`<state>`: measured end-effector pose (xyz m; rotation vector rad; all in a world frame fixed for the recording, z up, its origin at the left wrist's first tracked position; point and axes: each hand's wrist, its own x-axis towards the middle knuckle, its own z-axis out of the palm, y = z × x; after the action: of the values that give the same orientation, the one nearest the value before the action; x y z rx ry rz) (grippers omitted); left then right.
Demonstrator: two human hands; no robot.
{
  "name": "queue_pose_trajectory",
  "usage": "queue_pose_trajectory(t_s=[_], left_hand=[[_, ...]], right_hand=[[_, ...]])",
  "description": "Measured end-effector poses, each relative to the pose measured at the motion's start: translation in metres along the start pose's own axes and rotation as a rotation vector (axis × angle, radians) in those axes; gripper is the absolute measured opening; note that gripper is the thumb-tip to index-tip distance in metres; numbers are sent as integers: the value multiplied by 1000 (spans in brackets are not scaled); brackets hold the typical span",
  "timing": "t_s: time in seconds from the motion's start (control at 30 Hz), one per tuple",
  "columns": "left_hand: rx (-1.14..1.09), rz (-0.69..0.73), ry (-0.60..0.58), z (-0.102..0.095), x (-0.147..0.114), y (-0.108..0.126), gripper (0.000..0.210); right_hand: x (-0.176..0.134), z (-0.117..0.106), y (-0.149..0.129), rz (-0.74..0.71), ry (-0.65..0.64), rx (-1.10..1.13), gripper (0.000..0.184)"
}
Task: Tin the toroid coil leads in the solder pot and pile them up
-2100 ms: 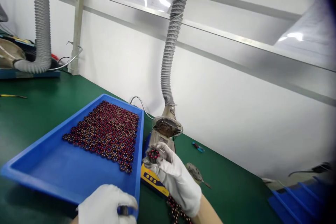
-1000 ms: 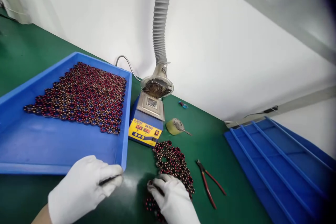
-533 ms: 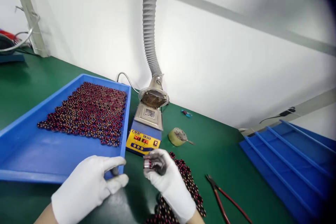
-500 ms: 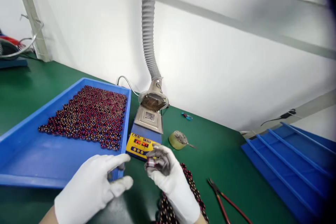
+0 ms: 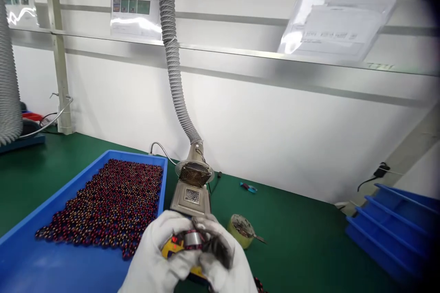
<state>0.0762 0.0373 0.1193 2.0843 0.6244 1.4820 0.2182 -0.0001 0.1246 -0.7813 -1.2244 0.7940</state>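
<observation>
In white gloves, my left hand and my right hand meet low in the middle of the view. Between their fingers is a small wire-wound ring coil, dark red and black with a silvery band. Both hands are closed on it, and the right glove's fingertips are dark with grime. Directly behind the hands stands a yellow and blue heating unit with a square metal top; my fingers cover most of its display. Left of my hands, a blue tray holds rows of similar ring coils.
A metal fume hood on a grey corrugated hose hangs over the heater. To the right stands a yellowish pot with a tool across it. Farther back lies a small blue tool. Stacked blue trays stand at the right.
My hands have come together, and the left fingers have closed on the coil that my right hand held. The view has tilted up; the red-handled pliers are out of sight.
</observation>
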Motion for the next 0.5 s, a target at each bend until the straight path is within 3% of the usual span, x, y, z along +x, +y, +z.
queue_pose_trajectory(t_s=[0.1,0.2,0.37,0.5], left_hand=[[-203,-104,-171,1,0,3,28],[-6,0,-226,-1,1,7,29],[461,282,-75,-4,0,9,25],[563,318,37,-6,-3,9,21]], right_hand=[[2,-10,-7,-19,-166,-40,15],[3,-7,-6,11,-104,28,3],[1,8,-3,253,131,450,18],[-4,11,4,208,280,352,14]])
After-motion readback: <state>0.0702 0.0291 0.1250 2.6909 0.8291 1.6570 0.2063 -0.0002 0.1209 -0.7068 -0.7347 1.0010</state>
